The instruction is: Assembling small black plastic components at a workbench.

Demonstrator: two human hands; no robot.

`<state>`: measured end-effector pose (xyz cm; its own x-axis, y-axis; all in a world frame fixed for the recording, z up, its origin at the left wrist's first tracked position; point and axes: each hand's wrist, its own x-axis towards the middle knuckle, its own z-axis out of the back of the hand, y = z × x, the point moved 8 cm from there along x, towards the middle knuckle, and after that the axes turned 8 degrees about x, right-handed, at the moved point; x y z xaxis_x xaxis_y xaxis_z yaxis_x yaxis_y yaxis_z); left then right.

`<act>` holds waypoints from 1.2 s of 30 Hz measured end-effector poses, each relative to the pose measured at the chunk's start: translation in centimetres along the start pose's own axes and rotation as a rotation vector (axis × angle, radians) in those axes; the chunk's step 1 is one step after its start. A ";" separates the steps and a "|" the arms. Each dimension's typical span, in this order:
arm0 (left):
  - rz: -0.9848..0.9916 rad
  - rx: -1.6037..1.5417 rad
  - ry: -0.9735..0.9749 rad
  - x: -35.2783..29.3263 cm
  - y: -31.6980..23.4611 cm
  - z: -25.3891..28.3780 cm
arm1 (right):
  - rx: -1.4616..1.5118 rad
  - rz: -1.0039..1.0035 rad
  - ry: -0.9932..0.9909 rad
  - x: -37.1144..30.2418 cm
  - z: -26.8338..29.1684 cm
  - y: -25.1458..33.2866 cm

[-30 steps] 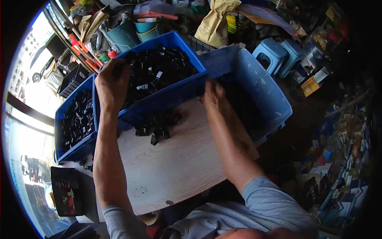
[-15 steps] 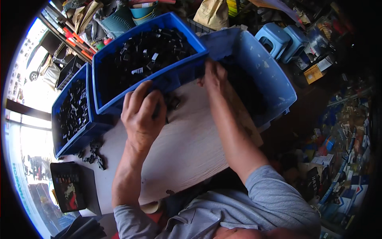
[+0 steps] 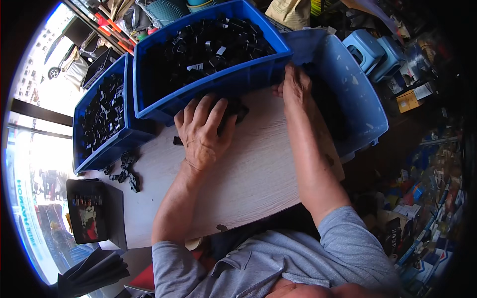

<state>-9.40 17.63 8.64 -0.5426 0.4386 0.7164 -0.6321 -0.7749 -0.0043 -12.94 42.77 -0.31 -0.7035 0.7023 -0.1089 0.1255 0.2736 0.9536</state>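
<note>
My left hand (image 3: 204, 128) rests fingers spread over a small heap of black parts (image 3: 241, 111) at the foot of the big blue bin (image 3: 211, 78). Another small black piece (image 3: 177, 141) lies beside that hand. Farther right, my right hand (image 3: 297, 89) is at the table's edge, by the near side of a paler blue tub (image 3: 365, 107). Its fingers are curled closed, and whatever they hold is hidden. Many small black pieces with a few whitish tags (image 3: 221, 51) fill the big bin. Inside the paler tub a dark mass (image 3: 328, 107) sits in shadow.
A second blue bin (image 3: 139, 130) of black parts stands at the left. Near it, loose black pieces (image 3: 128, 171) lie on the wooden table (image 3: 248, 174). A tablet-like screen (image 3: 87, 211) stands at the left edge. Blue plastic stools (image 3: 365, 49) and piled clutter (image 3: 422, 198) fill the right.
My left hand has come down onto the black parts, its fingers going from curled to spread. My right hand stays by the paler tub. The whole view has shifted.
</note>
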 end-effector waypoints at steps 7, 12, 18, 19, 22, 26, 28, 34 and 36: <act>-0.023 0.000 0.007 -0.9 -0.4 -0.8 | 0.026 0.007 -0.030 0.0 0.1 -0.1; -0.047 -0.010 0.079 -0.7 -1.3 -1.7 | 0.027 0.006 -0.009 -0.1 -0.4 -0.4; -0.028 -0.048 -0.057 -0.3 -0.4 -1.1 | -0.048 0.128 -0.021 1.4 -0.1 -1.2; -0.027 -0.089 -0.042 -0.3 -0.4 -1.4 | -0.002 0.029 -0.032 1.1 0.3 -1.2; -0.042 -0.142 -0.031 0.3 -1.4 -1.8 | -0.108 0.274 -0.039 3.4 1.8 -1.8; -0.057 -0.111 0.005 -0.4 0.0 -1.2 | 0.014 0.054 0.004 0.5 -0.7 -0.6; -0.054 -0.109 -0.028 0.0 -0.5 -1.0 | 0.024 0.002 -0.034 0.3 0.0 -0.3; -0.066 -0.153 -0.183 3.1 -0.1 3.4 | 0.000 -0.027 -0.022 0.4 0.0 -0.3; -0.016 -0.128 -0.158 5.9 0.7 4.1 | -0.023 -0.049 -0.034 0.6 0.1 -0.2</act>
<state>-10.73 17.77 15.72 -0.4446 0.3663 0.8174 -0.7107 -0.6997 -0.0730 -13.37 43.21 -0.60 -0.6839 0.7106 -0.1651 0.0753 0.2938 0.9529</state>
